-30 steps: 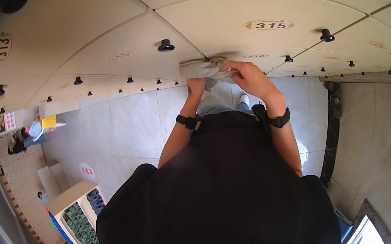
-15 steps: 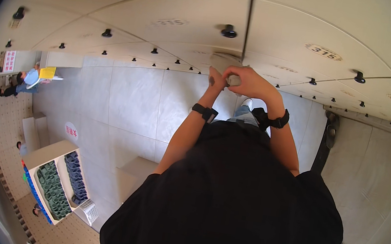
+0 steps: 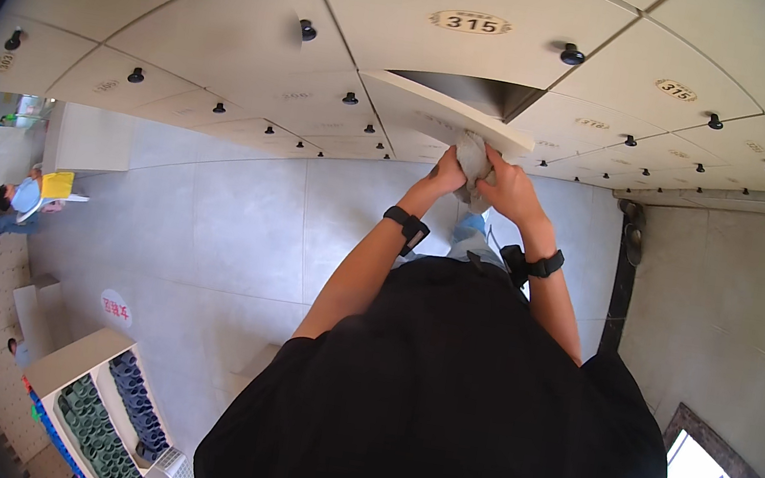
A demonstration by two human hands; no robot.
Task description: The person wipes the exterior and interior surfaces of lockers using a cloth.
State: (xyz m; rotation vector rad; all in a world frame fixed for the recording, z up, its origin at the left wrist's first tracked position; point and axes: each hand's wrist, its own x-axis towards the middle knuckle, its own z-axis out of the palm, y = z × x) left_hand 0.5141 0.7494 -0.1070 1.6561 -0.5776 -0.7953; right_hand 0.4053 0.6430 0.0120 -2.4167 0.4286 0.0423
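Note:
A crumpled light grey cloth (image 3: 474, 158) hangs between my two hands, just below the edge of a partly open locker door (image 3: 446, 108). My left hand (image 3: 450, 172) is closed on the cloth's left side. On its other side, my right hand (image 3: 509, 189) grips it with the fingers bent round, the thumb side partly hidden. The door tilts out from the cream locker wall (image 3: 407, 5), and a dark opening (image 3: 469, 89) shows behind its top edge. Whether the cloth touches the door I cannot tell.
Black round knobs (image 3: 573, 55) stick out from the many locker doors. At the lower left stands a shoe rack (image 3: 78, 357) with rows of green and blue slippers. People (image 3: 18, 194) are at the far left. A dark-framed doorway (image 3: 726, 454) lies at the lower right.
The locker door below my view's top now stands partly open, with its dark inside showing. My hands have shifted slightly right and down, and more of the cloth shows. The view has turned.

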